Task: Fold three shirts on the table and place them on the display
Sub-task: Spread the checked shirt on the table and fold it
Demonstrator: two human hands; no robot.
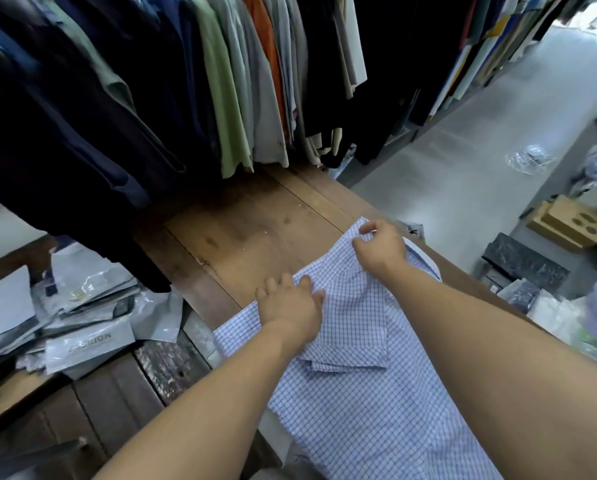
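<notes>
Wooden table [248, 233], plank top, set under a rail of hanging garments [186, 81]; packaging bags [89, 341] heaped off its left edge.

Item: checked shirt [376, 393], blue on white, lying on the table's near right part, one side already turned in over the body.

Step in hand, as judged: squaring the far end of the first shirt before the next fold. None is on the display yet.

To do it well:
- keep both pinches on the same fabric edge, so the cloth draws taut between them
- pull evenly, so the checks run parallel to the fold
- lay the edge flat before letting go; thin cotton creeps and bunches

Right hand [381, 249]: fingertips [364, 230] pinch the far corner of the shirt, thumb under, knuckles raised. Wrist bent down; forearm reaches in from the lower right across the cloth.

Left hand [291, 306]: fingers curled over the shirt's left edge and gripping a gather of it, thumb pressed on the fabric. Wrist low and near flat; forearm comes in from the bottom centre, beside the right one and not crossing it.
</notes>
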